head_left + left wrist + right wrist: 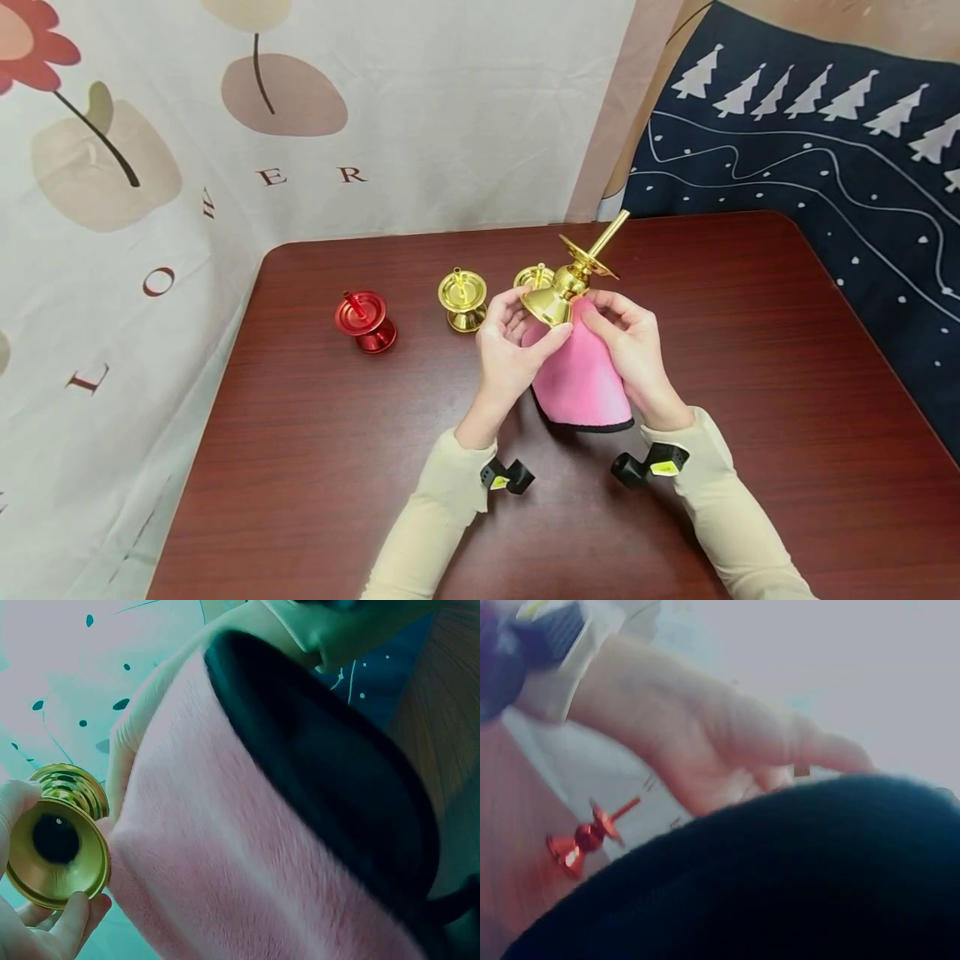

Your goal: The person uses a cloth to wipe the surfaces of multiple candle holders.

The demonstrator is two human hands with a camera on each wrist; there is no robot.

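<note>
In the head view a gold candlestick is held tilted above the table, its spike pointing up and right. My left hand grips its flared base between thumb and fingers; the left wrist view shows the hollow underside of the base. With my right hand I pinch a pink plush cloth with a black edge against the candlestick's middle. The cloth hangs below both hands. Its dark inner side fills the lower right wrist view, with my left hand behind it.
A second gold candlestick stands behind my left hand. Another gold one is partly hidden behind the held one. A red candlestick stands farther left. The brown table meets a printed curtain at its back.
</note>
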